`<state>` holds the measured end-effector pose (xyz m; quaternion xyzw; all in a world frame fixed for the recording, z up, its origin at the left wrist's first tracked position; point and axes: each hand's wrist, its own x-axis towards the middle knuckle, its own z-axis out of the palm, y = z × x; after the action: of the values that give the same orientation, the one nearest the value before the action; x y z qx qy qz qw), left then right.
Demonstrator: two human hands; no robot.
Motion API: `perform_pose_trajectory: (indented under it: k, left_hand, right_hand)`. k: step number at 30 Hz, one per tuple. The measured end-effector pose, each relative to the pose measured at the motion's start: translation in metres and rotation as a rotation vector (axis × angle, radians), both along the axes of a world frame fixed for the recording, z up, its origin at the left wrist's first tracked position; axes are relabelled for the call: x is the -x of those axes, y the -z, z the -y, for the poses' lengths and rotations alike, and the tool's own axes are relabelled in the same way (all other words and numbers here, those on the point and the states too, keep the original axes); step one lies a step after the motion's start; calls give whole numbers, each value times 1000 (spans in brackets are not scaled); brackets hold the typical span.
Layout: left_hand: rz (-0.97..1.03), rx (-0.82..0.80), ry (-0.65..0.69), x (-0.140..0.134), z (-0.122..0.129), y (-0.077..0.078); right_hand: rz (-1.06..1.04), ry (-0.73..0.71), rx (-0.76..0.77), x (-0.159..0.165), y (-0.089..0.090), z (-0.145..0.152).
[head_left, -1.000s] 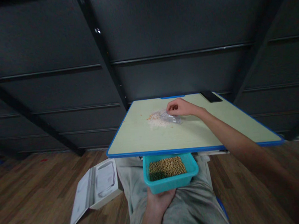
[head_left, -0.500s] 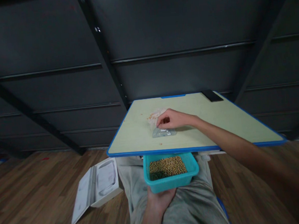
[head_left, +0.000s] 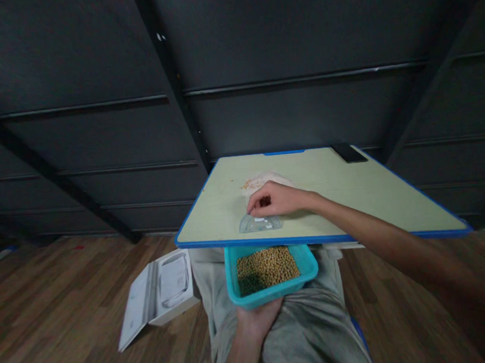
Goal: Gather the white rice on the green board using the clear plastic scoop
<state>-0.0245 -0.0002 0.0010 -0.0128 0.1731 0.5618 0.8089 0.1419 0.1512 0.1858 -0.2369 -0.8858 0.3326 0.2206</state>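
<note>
Right hand (head_left: 275, 197) pinched the clear protractor (head_left: 260, 226) beneath its fingertips on the worktop (head_left: 330, 174), pale grain pile (head_left: 254, 183) left just beyond that hand, soybeans (head_left: 273, 264) already in the turquoise tub (head_left: 262, 299) held from below by the left hand (head_left: 259, 317).

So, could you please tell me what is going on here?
A person's right hand holds a clear protractor at the pale table, near its front edge. The left hand supports a turquoise basket of dried beans from below. Whitish grains lie beyond the protractor, and a black phone sits at the far right.
</note>
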Motion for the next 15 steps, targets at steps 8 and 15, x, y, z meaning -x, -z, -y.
perform_pose_trajectory:
  k: [8, 15]
  left_hand:
    - [58, -31, 77, 0, 1, 15]
    - [-14, -22, 66, 0, 1, 2]
  right_hand:
    - [140, 323, -323, -23, -3, -26]
    - [266, 464, -491, -38, -5, -38]
